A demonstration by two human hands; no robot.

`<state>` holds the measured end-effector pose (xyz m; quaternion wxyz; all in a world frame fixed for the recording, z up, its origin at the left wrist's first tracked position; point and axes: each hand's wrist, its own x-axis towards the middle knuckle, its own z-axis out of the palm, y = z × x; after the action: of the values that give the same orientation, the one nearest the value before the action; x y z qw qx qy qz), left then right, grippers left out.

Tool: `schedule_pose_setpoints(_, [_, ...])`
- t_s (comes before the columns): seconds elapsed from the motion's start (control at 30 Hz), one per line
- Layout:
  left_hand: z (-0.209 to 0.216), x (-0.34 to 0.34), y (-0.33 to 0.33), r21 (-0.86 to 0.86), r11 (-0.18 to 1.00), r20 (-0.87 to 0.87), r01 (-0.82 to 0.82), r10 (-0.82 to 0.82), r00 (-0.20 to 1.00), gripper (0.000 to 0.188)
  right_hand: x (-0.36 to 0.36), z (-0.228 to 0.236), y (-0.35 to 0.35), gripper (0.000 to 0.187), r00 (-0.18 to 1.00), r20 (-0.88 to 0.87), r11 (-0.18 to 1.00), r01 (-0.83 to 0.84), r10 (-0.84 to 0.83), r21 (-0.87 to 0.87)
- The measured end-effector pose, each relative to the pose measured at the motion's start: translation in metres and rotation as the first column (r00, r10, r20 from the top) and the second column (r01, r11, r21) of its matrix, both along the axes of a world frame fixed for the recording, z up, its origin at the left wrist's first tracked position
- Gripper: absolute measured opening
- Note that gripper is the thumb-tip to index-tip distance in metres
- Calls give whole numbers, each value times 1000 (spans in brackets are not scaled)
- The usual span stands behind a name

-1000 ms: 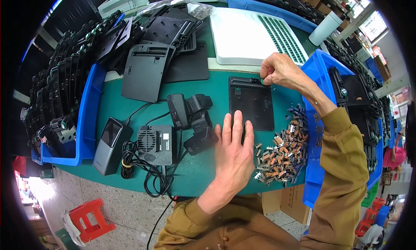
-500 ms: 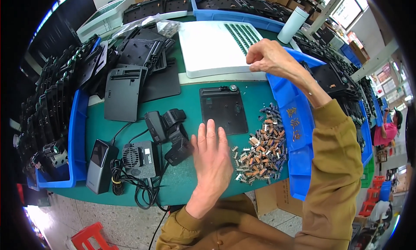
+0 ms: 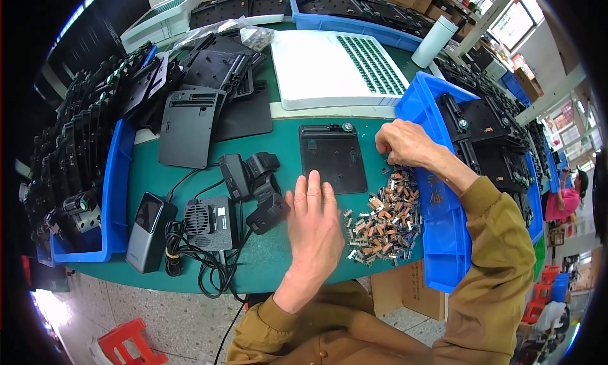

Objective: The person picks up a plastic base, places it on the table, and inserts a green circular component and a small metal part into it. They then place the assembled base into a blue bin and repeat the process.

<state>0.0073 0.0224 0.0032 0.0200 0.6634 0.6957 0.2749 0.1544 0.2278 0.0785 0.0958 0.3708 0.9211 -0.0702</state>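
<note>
A flat black plastic panel (image 3: 333,159) with a small round metal-and-green part at its top right corner lies on the green table. My left hand (image 3: 315,226) is open, its fingers stretched out, with the fingertips at the panel's near left edge. At the far end of a heap of small slide-switch-like parts (image 3: 383,222), brown, white and dark, is my right hand (image 3: 405,143). Its fingers are curled down and pressed together; whatever they pinch is hidden. Behind the panel, a white tray (image 3: 316,74) carries rows of small green pieces (image 3: 370,61) on its right part.
Blue bins (image 3: 117,200) of stacked black panels flank the table, one (image 3: 443,232) right of the heap. Left of my left hand sit black mounts (image 3: 253,188), a power bank (image 3: 151,229) and coiled cables (image 3: 212,270). A white bottle (image 3: 435,42) stands at the far right.
My right hand has come down from beside the white tray's green pieces to the far end of the heap. My left hand stays nearly in place. The view has shifted slightly.
</note>
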Motion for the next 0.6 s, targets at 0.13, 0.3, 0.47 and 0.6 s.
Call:
schedule_pose_setpoints(0.13, [-1,0,0,-11,1000,13,-1,1,1000,50,-5,-2,-4,14,997,73,1000,-20,19,22])
schedule_pose_setpoints(0.3, [-2,0,0,-15,1000,17,-5,5,1000,51,-8,1,-5,8,994,108,999,-4,7,-31])
schedule_pose_setpoints(0.47, [-2,0,0,3,1000,28,-7,7,1000,51,-9,-5,-5,9,992,-127,998,13,-20,-56])
schedule_pose_setpoints(0.6, [-1,0,0,-6,1000,21,1,-1,1000,51,-17,6,-5,18,986,-107,964,95,-125,-250])
